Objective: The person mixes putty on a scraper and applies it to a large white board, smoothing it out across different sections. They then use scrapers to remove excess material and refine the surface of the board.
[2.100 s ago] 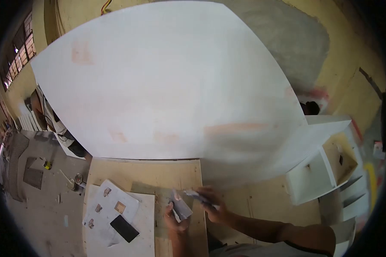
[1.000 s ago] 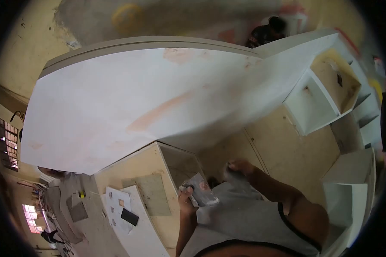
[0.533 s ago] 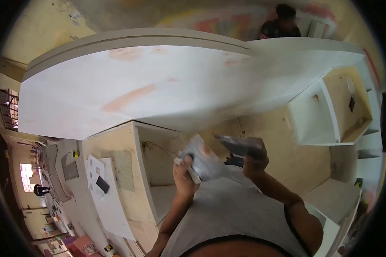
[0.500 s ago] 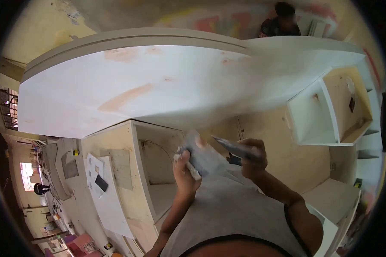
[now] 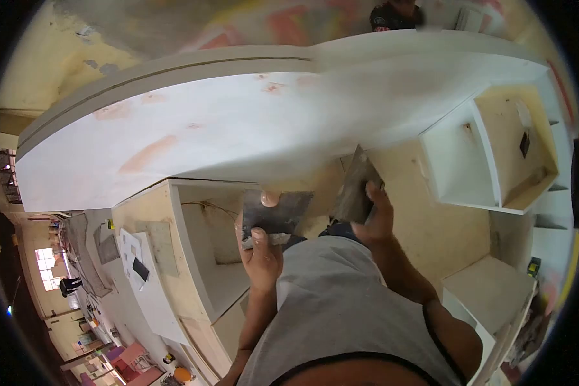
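My left hand (image 5: 262,260) grips a flat metal putty scraper (image 5: 288,211) by its near edge, thumb on top. A small pinkish dab of filler (image 5: 270,199) sits on its face, and pale crust runs along the edge by my thumb. My right hand (image 5: 378,219) is closed on a second flat scraper (image 5: 355,186), tilted with one corner pointing up. The two blades are apart. Beyond them stands a long curved white panel (image 5: 238,128) marked with pinkish filler patches (image 5: 148,154).
On the left is an open wooden cabinet (image 5: 196,251); a white board (image 5: 151,276) with papers and a dark phone-like item (image 5: 140,269) lies by it. An open shelf unit (image 5: 489,161) stands at right. Behind the panel is another person (image 5: 395,16).
Both scrapers have turned and now show their flat faces. My right hand has raised its blade's tip, and my left hand has shifted slightly left. The view has swung a little.
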`<state>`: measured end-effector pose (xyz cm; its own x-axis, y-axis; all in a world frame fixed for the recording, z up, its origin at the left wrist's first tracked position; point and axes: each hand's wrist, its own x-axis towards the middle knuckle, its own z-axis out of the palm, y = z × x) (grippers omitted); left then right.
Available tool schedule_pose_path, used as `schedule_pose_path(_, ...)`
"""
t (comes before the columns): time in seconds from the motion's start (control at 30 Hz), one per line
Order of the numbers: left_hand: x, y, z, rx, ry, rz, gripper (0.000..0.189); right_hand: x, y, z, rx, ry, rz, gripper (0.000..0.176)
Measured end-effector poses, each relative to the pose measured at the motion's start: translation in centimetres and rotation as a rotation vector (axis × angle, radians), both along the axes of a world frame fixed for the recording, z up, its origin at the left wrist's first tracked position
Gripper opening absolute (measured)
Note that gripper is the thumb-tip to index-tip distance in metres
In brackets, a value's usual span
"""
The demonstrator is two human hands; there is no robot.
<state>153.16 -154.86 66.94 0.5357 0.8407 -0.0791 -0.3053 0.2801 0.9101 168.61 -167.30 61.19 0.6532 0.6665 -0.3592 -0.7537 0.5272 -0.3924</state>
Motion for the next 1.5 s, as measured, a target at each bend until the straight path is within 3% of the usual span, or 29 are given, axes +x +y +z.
schedule_pose_path(0.1, 1.4, -0.9, 0.0, 0.208, 0.115, -0.026, 0.042, -2.2, -1.2, 0.1, -0.187, -0.053, -0.032, 0.037)
schedule_pose_path(0.17, 2.0, -1.6, 0.4, 0.449, 0.230, -0.094, 0.038, -2.8, -1.3, 0.8, -0.292, -0.272, -0.014, 0.020)
schedule_pose_path(0.2, 2.4, -1.3, 0.9, 0.447, 0.226, -0.106, 0.038, -2.7, -1.6, 1.6, -0.341, -0.278, -0.026, 0.019)
schedule_pose_path(0.27, 3.4, -0.3, 2.6, 0.966, 0.463, -0.404, 0.039, -1.8, -2.5, 2.2, -0.393, -0.330, -0.049, 0.021)
schedule_pose_path(0.5, 5.1, -0.7, 4.4, 1.081, 0.657, -0.697, 0.037, 1.1, -5.1, 4.2, -0.586, -0.574, -0.117, 0.022)
schedule_pose_path(0.57, 5.0, 0.3, 3.3, 1.241, 0.732, -0.983, 0.032, 2.6, -5.7, 4.3, -0.614, -0.580, -0.263, 0.020)
schedule_pose_path(0.6, 4.9, -0.1, 2.7, 1.251, 0.715, -1.012, 0.032, 2.9, -6.2, 4.4, -0.633, -0.579, -0.360, 0.019)
schedule_pose_path(0.67, 4.3, -0.8, 1.3, 0.999, 0.628, -1.035, 0.022, 3.6, -6.5, 5.0, -0.561, -0.560, -0.496, 0.016)
schedule_pose_path(0.7, 3.6, -0.5, -0.3, 1.012, 0.614, -1.055, 0.022, 4.0, -6.7, 5.3, -0.472, -0.557, -0.614, 0.014)
schedule_pose_path(0.73, 3.6, -0.6, -0.9, 0.879, 0.631, -0.808, 0.021, 4.1, -6.9, 5.2, -0.480, -0.550, -0.638, 0.014)
schedule_pose_path(0.77, 3.6, -0.6, -1.2, 0.735, 0.647, -0.563, 0.020, 3.9, -7.2, 5.2, -0.420, -0.845, -0.654, 0.014)
schedule_pose_path(0.8, 3.7, -0.7, -1.8, 0.738, 0.645, -0.584, 0.020, 3.7, -7.5, 5.1, -0.354, -1.142, -0.655, 0.015)
schedule_pose_path(0.83, 3.9, -1.2, -2.4, 0.263, 0.449, -0.460, 0.022, 3.4, -8.8, 4.6, -0.325, -1.468, -0.397, 0.022)
schedule_pose_path(0.87, 4.4, -1.9, -2.0, -0.206, 0.248, -0.315, 0.024, 2.1, -9.2, 6.1, -0.231, -1.466, -0.220, 0.025)
schedule_pose_path(0.9, 4.3, -2.0, -1.9, -0.205, 0.254, -0.321, 0.024, 1.6, -9.4, 7.5, -0.185, -1.671, -0.151, 0.034)
schedule_pose_path(0.97, 4.1, -1.9, -1.8, -0.686, 0.038, -0.469, 0.037, -0.4, -7.1, 5.0, -0.100, -1.764, -0.186, 0.044)
schedule_pose_path(1.0, 5.3, -3.4, -0.1, -0.384, 0.288, -0.353, 0.033, -0.5, -6.3, 2.8, -0.105, -1.759, -0.198, 0.044)
schedule_pose_path(1.03, 4.7, -3.7, 0.6, -0.376, 0.297, -0.365, 0.033, -0.6, -5.3, 0.1, -0.323, -1.669, -0.192, 0.049)
schedule_pose_path(1.07, 3.5, -4.0, 1.0, -0.118, 0.496, -0.452, 0.030, -0.8, -4.6, -1.8, -0.533, -1.563, -0.180, 0.055)
schedule_pose_path(1.1, 2.8, -4.1, 1.2, 0.146, 0.682, -0.529, 0.028, -0.3, -4.5, -3.0, -0.537, -1.557, -0.188, 0.055)
schedule_pose_path(1.13, 3.0, -4.1, 0.6, 0.524, 0.321, -0.699, 0.023, 0.9, -4.7, -3.3, -0.604, -1.468, -0.117, 0.053)
schedule_pose_path(1.17, 3.1, -4.2, 0.5, 0.528, 0.318, -0.711, 0.023, 1.5, -4.9, -3.3, -0.671, -1.374, -0.049, 0.051)
schedule_pose_path(1.2, 3.8, -4.7, 0.5, 0.278, 0.361, -0.566, 0.024, 1.0, -5.1, -2.8, -0.562, -1.172, -0.171, 0.045)
schedule_pose_path(1.23, 4.2, -4.9, 0.7, 0.028, 0.411, -0.420, 0.025, 0.3, -5.5, -2.1, -0.569, -1.169, -0.176, 0.045)
schedule_pose_path(1.3, 5.1, -4.0, -0.5, 0.184, 0.441, -0.305, 0.028, -0.8, -6.4, -0.8, -0.388, -1.549, -0.258, 0.037)
schedule_pose_path(1.33, 6.2, -4.1, 0.6, -0.200, 0.304, -0.344, 0.029, -0.6, -6.0, 2.3, -0.116, -1.611, -0.574, 0.033)
schedule_pose_path(1.37, 6.7, -4.1, 1.2, -0.583, 0.165, -0.370, 0.030, -1.2, -5.3, 3.2, -0.044, -1.604, -0.659, 0.034)
schedule_pose_path(1.43, 4.5, -4.1, 0.6, -0.510, 0.158, -0.424, 0.030, -1.9, -3.8, -1.1, -0.240, -1.549, -0.444, 0.041)
schedule_pose_path(1.5, 3.2, -6.2, 2.9, 0.051, 0.752, -0.660, 0.029, 0.7, -2.5, -3.0, -0.697, -1.734, -0.313, 0.046)
